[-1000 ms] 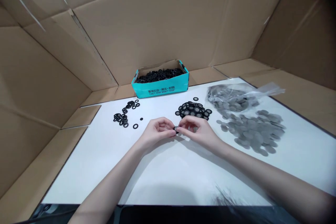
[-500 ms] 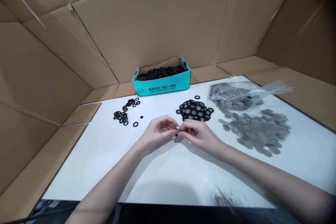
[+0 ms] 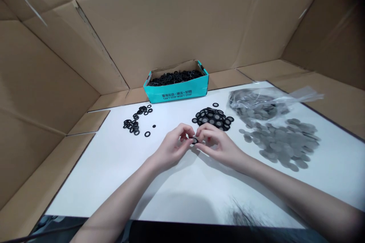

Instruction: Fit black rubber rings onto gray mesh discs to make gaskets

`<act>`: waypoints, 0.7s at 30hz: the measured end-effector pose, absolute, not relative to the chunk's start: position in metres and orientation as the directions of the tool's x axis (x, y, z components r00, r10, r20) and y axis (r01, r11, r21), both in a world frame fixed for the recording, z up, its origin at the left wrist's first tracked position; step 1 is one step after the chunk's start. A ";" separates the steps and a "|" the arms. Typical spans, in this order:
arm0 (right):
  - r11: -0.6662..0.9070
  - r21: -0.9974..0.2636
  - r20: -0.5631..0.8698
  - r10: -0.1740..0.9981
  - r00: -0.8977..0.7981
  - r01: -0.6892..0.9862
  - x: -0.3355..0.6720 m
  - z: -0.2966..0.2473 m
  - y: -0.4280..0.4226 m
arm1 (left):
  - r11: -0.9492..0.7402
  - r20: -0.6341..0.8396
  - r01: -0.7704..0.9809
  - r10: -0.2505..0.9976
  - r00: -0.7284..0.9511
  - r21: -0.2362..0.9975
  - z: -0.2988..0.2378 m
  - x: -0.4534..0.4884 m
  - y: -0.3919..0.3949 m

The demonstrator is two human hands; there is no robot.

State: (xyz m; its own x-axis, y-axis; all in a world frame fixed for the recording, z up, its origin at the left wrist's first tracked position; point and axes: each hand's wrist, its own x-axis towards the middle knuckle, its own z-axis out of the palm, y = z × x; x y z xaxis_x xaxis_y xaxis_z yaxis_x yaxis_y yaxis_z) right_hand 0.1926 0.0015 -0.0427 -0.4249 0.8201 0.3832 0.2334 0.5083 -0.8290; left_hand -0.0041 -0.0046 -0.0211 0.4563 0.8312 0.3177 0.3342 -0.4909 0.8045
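A black rubber ring (image 3: 194, 141) with a grey mesh disc in it is pinched between both hands, a little above the white table. My left hand (image 3: 177, 145) grips its left side with thumb and fingers. On the other side, my right hand (image 3: 213, 141) closes its thumb and fingertips on the ring's edge. Just behind the hands lies a pile of black rings with grey centres (image 3: 214, 117). Loose black rings (image 3: 131, 126) are scattered to the left, and a heap of grey discs (image 3: 282, 142) spreads out on the right.
A turquoise box (image 3: 178, 90) full of black rings stands at the back. Behind the grey heap rests a clear plastic bag (image 3: 258, 102) of grey discs. A small black dot-like piece (image 3: 154, 126) lies left of my hands. Cardboard walls (image 3: 171, 22) surround the white table (image 3: 94, 182).
Both hands have risen slightly with the ring, and their fingers have spread a little, so more of the ring shows. The view has shifted slightly.
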 end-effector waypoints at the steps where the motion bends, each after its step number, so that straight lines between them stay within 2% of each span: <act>1: 0.507 -0.832 0.383 0.819 -0.426 0.227 0.193 -0.043 0.001 | -0.501 0.325 0.342 0.828 0.457 0.795 -0.021 -0.004 -0.005; 9: 0.518 -0.830 0.398 0.810 -0.431 0.207 0.193 -0.045 0.002 | -0.547 0.299 0.431 0.801 0.518 0.718 -0.020 -0.008 -0.003; 13: 0.516 -0.831 0.394 0.809 -0.436 0.206 0.194 -0.044 0.003 | -0.587 0.334 0.430 0.779 0.531 0.686 -0.020 -0.007 -0.004; 21: 0.526 -0.825 0.410 0.808 -0.423 0.207 0.194 -0.045 0.002 | -0.580 0.335 0.438 0.788 0.517 0.687 -0.020 -0.006 -0.004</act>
State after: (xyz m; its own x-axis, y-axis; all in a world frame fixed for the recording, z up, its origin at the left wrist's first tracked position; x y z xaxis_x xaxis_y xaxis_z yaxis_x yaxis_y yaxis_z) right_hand 0.1939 0.0023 -0.0450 -0.4229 0.8083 0.4096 0.2073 0.5263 -0.8247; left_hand -0.0062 -0.0042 -0.0197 0.5174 0.7876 0.3347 0.4381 -0.5798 0.6870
